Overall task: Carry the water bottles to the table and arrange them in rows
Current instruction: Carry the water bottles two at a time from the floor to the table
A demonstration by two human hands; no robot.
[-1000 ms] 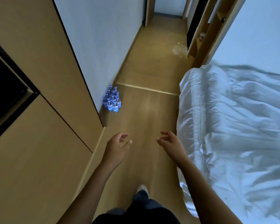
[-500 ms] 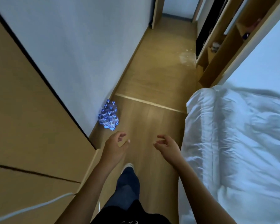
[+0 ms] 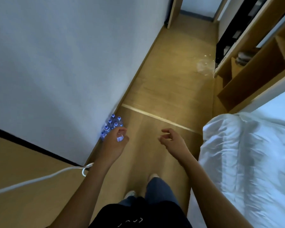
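A bunch of small clear plastic water bottles with blue caps (image 3: 113, 125) is standing on the wooden floor (image 3: 163, 96) by the white wall, left of the frame's middle. The left hand (image 3: 115, 142) is hanging in front of them, its grip loosely curled and holding nothing. The right hand (image 3: 172, 141) is hanging near the white bed (image 3: 247, 153), grip loose and holding nothing too.

No legible text, brand, number or sign appears. The water bottles (image 3: 113, 125) carry labels too small to read. White marks on the black shirt (image 3: 138, 218) are indecipherable.
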